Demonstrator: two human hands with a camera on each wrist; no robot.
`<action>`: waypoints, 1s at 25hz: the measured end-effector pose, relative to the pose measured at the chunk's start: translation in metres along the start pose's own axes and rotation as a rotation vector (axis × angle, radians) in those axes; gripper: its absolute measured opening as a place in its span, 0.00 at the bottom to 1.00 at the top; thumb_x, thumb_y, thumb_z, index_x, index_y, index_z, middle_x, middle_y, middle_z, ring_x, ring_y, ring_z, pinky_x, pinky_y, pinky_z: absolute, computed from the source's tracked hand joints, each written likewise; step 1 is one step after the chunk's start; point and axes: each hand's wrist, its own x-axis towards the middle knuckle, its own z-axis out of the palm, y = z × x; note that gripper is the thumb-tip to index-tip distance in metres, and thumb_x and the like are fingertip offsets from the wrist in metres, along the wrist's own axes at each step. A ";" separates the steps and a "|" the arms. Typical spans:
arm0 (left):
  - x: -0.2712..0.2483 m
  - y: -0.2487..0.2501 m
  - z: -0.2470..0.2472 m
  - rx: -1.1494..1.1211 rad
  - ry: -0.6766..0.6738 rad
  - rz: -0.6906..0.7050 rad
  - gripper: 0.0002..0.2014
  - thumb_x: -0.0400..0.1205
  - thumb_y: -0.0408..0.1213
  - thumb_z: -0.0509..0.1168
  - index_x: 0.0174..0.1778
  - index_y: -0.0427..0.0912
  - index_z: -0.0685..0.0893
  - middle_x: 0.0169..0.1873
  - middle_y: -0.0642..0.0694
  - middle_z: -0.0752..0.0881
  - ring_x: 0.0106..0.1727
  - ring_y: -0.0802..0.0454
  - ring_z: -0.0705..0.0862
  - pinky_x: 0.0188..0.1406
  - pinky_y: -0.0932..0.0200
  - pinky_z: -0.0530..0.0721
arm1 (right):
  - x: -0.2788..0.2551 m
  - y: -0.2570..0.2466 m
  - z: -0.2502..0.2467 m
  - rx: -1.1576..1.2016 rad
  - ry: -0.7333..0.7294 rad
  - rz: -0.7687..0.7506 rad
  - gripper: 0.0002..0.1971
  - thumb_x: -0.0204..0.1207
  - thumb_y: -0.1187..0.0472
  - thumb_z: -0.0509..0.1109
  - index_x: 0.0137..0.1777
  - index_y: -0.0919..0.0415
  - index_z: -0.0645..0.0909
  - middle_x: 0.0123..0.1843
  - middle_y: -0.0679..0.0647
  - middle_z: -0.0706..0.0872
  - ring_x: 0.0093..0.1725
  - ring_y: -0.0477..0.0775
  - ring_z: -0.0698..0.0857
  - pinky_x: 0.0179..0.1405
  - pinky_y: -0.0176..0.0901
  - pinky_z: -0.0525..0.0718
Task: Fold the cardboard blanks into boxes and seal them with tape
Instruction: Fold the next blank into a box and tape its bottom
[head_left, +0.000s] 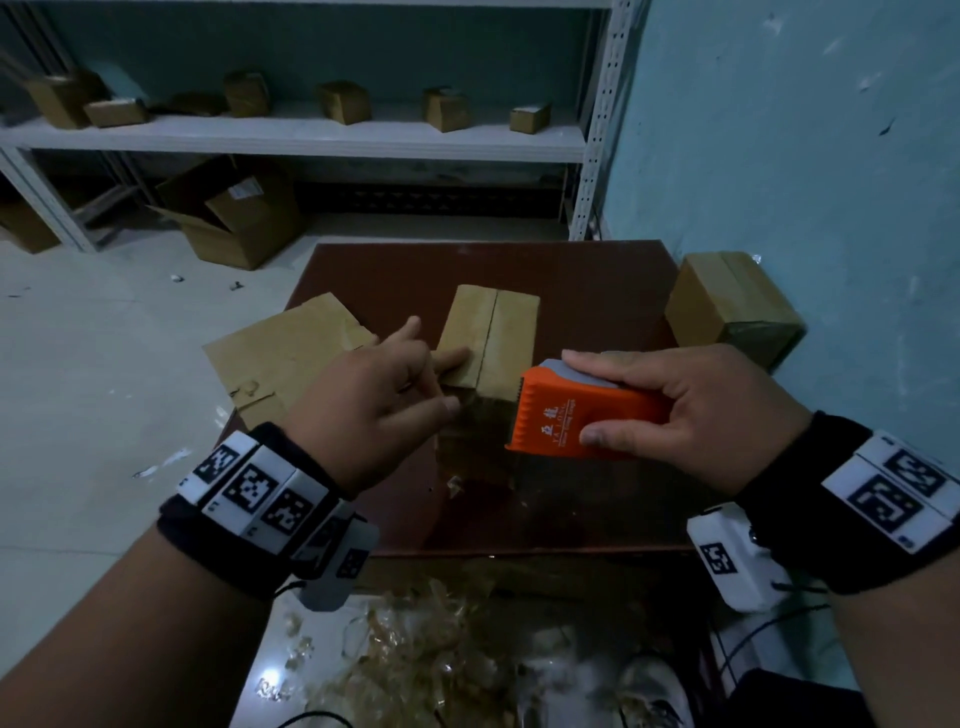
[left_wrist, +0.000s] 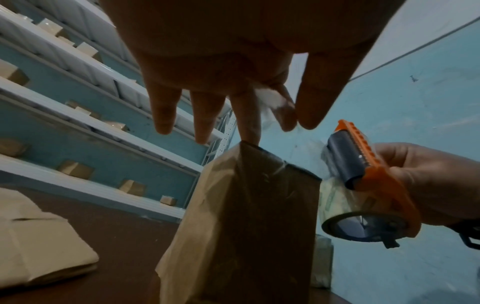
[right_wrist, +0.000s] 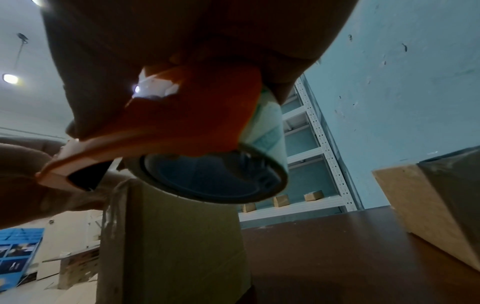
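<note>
A folded cardboard box (head_left: 488, 338) stands upright in the middle of the brown table (head_left: 597, 280), its top flaps meeting in a seam. My left hand (head_left: 384, 384) reaches over it with straight fingers, one fingertip (left_wrist: 249, 137) touching the box (left_wrist: 246, 216) at its top edge. A glint of clear tape shows between index finger and thumb. My right hand (head_left: 680, 400) grips an orange tape dispenser (head_left: 582, 410) against the box's near right corner. Its clear roll (left_wrist: 363, 224) hangs below the blade. Shiny tape lies on the box's near face.
Flat cardboard blanks (head_left: 291, 353) lie at the table's left edge. A sealed box (head_left: 727, 306) sits at the right edge by the blue wall. White shelving (head_left: 291, 135) behind holds several small boxes. An open carton (head_left: 234, 213) stands on the floor. Tape scraps (head_left: 415, 649) lie below.
</note>
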 end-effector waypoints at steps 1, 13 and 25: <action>-0.001 -0.001 -0.001 -0.003 0.010 0.029 0.08 0.76 0.50 0.71 0.39 0.51 0.83 0.70 0.63 0.85 0.88 0.56 0.63 0.84 0.37 0.69 | 0.000 0.001 0.000 0.010 -0.017 -0.010 0.36 0.69 0.30 0.74 0.79 0.27 0.73 0.69 0.20 0.77 0.69 0.25 0.80 0.67 0.26 0.80; -0.022 -0.019 0.009 0.374 0.196 0.361 0.08 0.82 0.47 0.72 0.51 0.49 0.94 0.43 0.54 0.92 0.49 0.53 0.89 0.48 0.45 0.87 | -0.008 -0.002 -0.005 0.049 -0.088 0.015 0.35 0.64 0.30 0.77 0.74 0.22 0.75 0.66 0.19 0.80 0.65 0.24 0.82 0.64 0.22 0.80; -0.008 0.004 0.009 0.110 0.249 -0.080 0.17 0.79 0.49 0.76 0.44 0.58 0.71 0.28 0.62 0.90 0.36 0.73 0.87 0.31 0.74 0.79 | -0.011 -0.006 -0.010 -0.041 0.074 0.065 0.35 0.71 0.27 0.69 0.79 0.31 0.76 0.67 0.22 0.77 0.58 0.20 0.80 0.57 0.17 0.76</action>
